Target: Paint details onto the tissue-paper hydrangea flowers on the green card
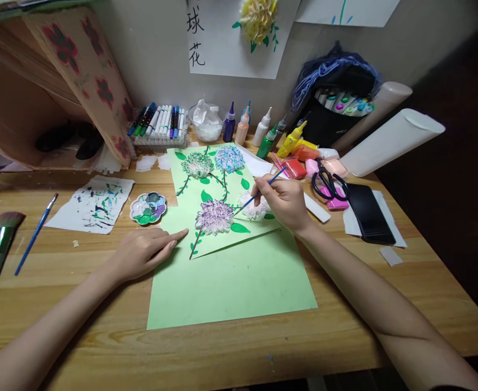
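My right hand (281, 201) pinches a thin blue paintbrush (244, 205), its tip at the right edge of a purple-tinted ruffled flower (214, 217). The flower is on a light green picture sheet (182, 217) with painted leaves and dark stems. Above it on the sheet are a green-tipped flower (198, 164) and a blue one (229, 158). A pale flower (254, 205) is partly hidden behind my right hand. My left hand (145, 252) rests with its index finger stretched to the sheet's left edge, holding nothing. Beneath lies a larger green sheet (230, 288).
A flower-shaped paint palette (148, 208), a paint-stained tissue (92, 203) and another brush (36, 234) lie left. Markers (161, 122) and paint bottles (242, 126) stand behind. Scissors (330, 184), a black phone (369, 213) and a white tube (393, 142) are right.
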Motion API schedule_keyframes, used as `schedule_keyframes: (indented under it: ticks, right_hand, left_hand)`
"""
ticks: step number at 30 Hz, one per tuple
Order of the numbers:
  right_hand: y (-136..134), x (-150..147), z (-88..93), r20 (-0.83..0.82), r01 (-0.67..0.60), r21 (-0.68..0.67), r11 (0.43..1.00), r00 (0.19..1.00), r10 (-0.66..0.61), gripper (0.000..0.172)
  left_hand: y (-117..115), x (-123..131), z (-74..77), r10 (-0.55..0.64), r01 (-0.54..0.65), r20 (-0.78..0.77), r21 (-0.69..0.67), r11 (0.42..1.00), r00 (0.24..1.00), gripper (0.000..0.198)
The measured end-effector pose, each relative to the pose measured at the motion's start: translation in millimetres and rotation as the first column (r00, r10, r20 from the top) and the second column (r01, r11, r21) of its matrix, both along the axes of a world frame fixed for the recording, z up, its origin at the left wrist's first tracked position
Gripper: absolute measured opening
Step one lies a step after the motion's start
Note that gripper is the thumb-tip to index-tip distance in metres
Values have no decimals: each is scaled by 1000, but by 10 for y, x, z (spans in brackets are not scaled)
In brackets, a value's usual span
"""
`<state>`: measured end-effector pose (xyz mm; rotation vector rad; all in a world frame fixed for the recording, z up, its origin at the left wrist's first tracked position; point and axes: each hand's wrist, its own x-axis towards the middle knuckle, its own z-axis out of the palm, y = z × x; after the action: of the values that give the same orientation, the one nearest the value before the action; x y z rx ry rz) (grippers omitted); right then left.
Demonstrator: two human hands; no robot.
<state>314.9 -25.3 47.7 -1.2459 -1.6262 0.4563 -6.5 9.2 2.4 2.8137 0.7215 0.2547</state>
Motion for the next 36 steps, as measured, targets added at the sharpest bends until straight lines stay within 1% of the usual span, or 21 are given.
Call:
schedule_keyframes:
  ticks: [7,13,24,28,32,36]
  right_hand:
    - [1,-11,-14,-1,23,6,1000,1000,-23,47]
    - [2,-26,-31,5,13,-19,1000,1000,-13,47]
    - [10,11,-22,68,12,7,1000,998,-12,47]
    - [3,20,20,28,44,47,998,999,-46,49]
    - [-22,36,61,-19,84,40,996,996,-83,46]
    - [-60,10,127,-77,114,85,990,991,-108,43]
  left_hand:
    - [3,-2,-7,-4,4,11,11,1000,1000,39]
    - [0,-3,3,8,-8,7,-15,1000,1000,40]
    - [5,-9,-23,8,-8,5,-16,1000,1000,40]
    - [0,-1,-12,9,-9,14,-8,1000,1000,39]
    - [-2,16,13,16,-16,19,-11,1000,1000,40]
    - [-4,15,6,12,-12,2,-1,1000,1000,42]
